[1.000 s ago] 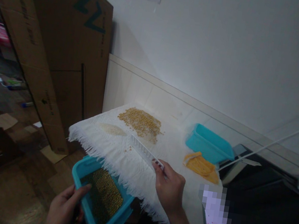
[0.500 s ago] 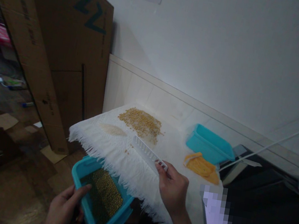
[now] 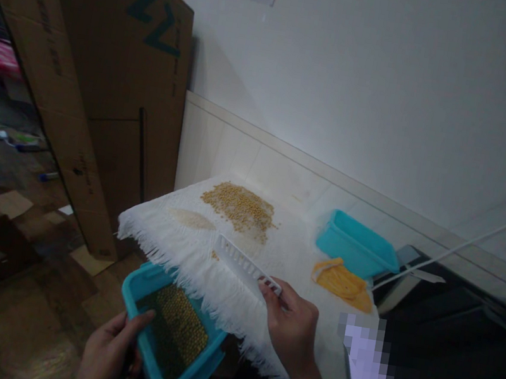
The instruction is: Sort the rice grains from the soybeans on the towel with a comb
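My left hand [image 3: 109,352] grips the near edge of a turquoise plastic tray [image 3: 173,330] partly filled with yellow-brown beans, held just below the fringed edge of a white cloth [image 3: 220,274] that covers a small table. My right hand [image 3: 291,330] is closed on one end of a white slotted plastic strip [image 3: 245,265], which lies across the cloth near its front edge. A few loose beans sit by the strip's far end. A pile of beans [image 3: 241,205] lies further back on the cloth, with a small pale heap of grains [image 3: 190,219] to its left.
A second turquoise tray [image 3: 357,244] and a yellow cloth [image 3: 341,282] sit at the table's right. A large cardboard box [image 3: 100,63] leans at the left. A white cable [image 3: 465,242] runs over a dark surface on the right. Wooden floor lies below.
My right hand has drawn the white strip a little toward the cloth's front edge, bringing a few beans with it. The left hand and tray have stayed put.
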Demonstrator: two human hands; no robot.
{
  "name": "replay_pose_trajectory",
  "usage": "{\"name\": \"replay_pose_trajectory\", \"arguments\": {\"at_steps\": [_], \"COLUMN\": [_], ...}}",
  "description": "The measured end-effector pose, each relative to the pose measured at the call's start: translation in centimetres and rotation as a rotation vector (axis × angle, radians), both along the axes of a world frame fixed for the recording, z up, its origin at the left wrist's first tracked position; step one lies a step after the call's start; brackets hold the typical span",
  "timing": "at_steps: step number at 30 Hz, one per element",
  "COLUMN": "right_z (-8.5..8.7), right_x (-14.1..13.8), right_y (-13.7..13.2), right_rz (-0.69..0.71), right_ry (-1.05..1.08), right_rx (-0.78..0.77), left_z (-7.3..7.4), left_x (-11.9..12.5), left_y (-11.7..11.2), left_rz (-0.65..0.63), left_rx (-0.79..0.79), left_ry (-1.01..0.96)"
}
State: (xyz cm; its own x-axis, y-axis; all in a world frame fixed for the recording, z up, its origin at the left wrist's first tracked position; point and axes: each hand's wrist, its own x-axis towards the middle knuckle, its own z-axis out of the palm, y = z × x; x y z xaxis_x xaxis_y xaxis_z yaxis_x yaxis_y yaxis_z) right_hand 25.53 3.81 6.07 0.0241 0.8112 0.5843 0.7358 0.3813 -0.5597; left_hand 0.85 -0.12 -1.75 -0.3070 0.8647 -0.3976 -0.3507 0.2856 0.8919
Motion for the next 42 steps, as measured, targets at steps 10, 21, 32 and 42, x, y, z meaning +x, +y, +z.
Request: {"name": "replay_pose_trajectory", "arguments": {"at_steps": [10,21,32,42], "right_z": [-0.1,1.3,0.6,0.8], "right_x": [-0.3,-1.5,0.1,-0.9], "right_y": [-1.7,-2.5,0.1,1.8], "right_rz": [-0.051,0.015,-0.143,-0.121], "right_ry": [-0.036,-0.065,-0.021,-0.114], "right_rx": [0.019,-0.029,0.072,0.015], "left_z": [-0.1,0.6,0.3,0.8], "left_x": [-0.1,-0.3,-0.7,-0.6], "left_y": [-0.1,0.1,0.3,0.1], "left_rz": [0.006,0.011,0.008,0.026], "left_rx": [0.019,0.027,0.023,0.022], "left_ry": [-0.018,0.030,0.023,0.003]}}
